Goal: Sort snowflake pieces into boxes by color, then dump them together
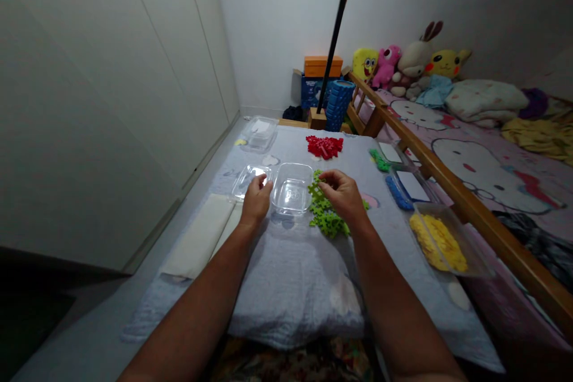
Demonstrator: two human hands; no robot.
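Note:
My right hand [342,192] is over a loose pile of lime-green plastic pieces [330,222], thumb and fingertips drawn together in a pinch at its upper left edge. Whatever lies between those fingertips is too small to make out. My left hand [257,198] is beside the left wall of a clear plastic box [293,191], its fingers loosely bent and the thumb apart from them. Nothing shows in that hand. Partly behind it lies a clear lid or second tray [244,179]. The clear box stands open between my hands.
Red pieces [324,147] are heaped at the back. Along the right edge are boxes with green [379,160], blue [398,193] and yellow pieces [439,243], beside a wooden bed rail [430,161]. A folded cream cloth [199,236] lies left; another clear container [260,134] is behind.

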